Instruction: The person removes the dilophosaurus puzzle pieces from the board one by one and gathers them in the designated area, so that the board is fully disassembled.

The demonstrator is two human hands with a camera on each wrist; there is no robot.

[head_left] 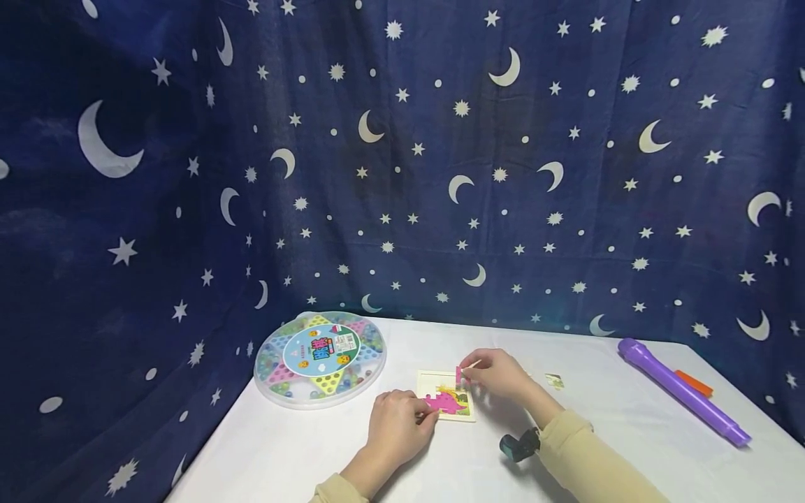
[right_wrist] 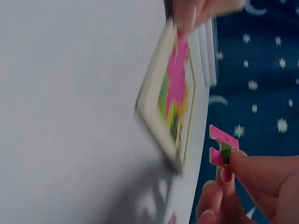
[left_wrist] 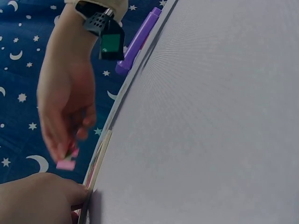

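A small jigsaw puzzle board (head_left: 465, 418) with a pale frame lies on the white table, partly filled with a pink dinosaur picture. My left hand (head_left: 397, 425) grips the board's left near corner, thumb at the front edge and a fingertip over the pink part. Above the board's far right side, my right hand (head_left: 499, 374) pinches a pink jigsaw piece (right_wrist: 226, 142) with a green patch between thumb and fingers. In the left wrist view the piece (left_wrist: 66, 164) shows below the right fingertips, apart from the board.
A loose jigsaw piece (head_left: 555, 381) lies right of the right hand. At the left stands a round Chinese checkers box (head_left: 321, 360) with marbles. A purple tube (head_left: 682, 391) and an orange object (head_left: 694, 383) lie at the right. A starry curtain (head_left: 440, 140) hangs behind the table.
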